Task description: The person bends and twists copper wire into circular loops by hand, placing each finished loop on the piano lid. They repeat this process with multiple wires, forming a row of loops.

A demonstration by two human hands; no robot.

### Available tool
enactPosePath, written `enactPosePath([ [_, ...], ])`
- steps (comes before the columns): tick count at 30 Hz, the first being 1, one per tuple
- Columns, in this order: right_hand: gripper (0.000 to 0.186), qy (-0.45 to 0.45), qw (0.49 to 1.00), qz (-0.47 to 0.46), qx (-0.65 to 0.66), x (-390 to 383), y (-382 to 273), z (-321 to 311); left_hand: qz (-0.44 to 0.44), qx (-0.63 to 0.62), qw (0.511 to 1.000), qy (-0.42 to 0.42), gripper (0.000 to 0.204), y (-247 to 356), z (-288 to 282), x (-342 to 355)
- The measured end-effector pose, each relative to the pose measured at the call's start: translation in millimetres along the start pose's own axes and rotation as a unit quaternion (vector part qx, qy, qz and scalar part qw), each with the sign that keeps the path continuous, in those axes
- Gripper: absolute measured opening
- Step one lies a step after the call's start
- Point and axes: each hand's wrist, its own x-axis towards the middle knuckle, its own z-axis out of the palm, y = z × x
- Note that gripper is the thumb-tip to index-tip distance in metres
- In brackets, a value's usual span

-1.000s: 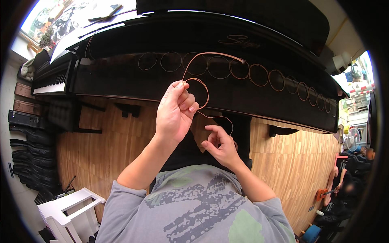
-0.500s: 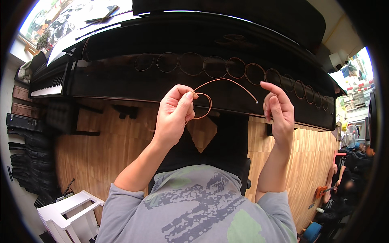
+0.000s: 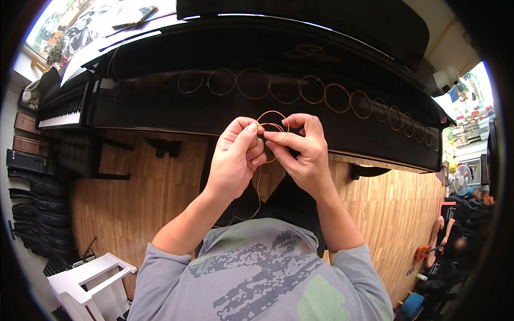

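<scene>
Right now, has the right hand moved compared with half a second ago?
Yes: judged against the black piano, the right hand has moved left and is now close to the left hand.

The wire (image 3: 273,111) is copper-coloured. Along the black piano (image 3: 160,115), the loops toward its left end (image 3: 236,83) are dull grey, while several past its middle toward the right end (image 3: 324,90) are copper-brown. The shirt (image 3: 257,307) is grey, with ragged dark-grey blotches and pale green patches. Brown strips pattern the floor (image 3: 144,203); the stand (image 3: 72,283) is plain white, the guitar (image 3: 422,253) orange.
</scene>
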Motion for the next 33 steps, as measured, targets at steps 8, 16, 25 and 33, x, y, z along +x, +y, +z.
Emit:
enactPosePath([
  [8, 0.03, -0.032, 0.985, -0.034, 0.167, -5.5, 3.4, 0.7, -0.059, -0.113, 0.992, 0.005, 0.009, 13.5, 6.3, -5.2],
  [16, 0.042, -0.05, 0.854, 0.146, 0.496, -13.3, 1.2, 4.5, -0.085, -0.142, 0.986, -0.004, 0.01, 17.0, 3.6, -3.9],
  [25, 0.04, -0.158, 0.711, 0.209, 0.653, -19.9, 24.4, 7.2, -0.131, -0.17, 0.976, -0.042, 0.009, 19.6, 7.5, -4.7],
  [33, 0.025, -0.177, 0.847, 0.263, 0.427, -29.3, 20.1, -21.0, 0.012, -0.118, 0.993, -0.022, 0.012, 37.3, -14.0, 4.0],
])
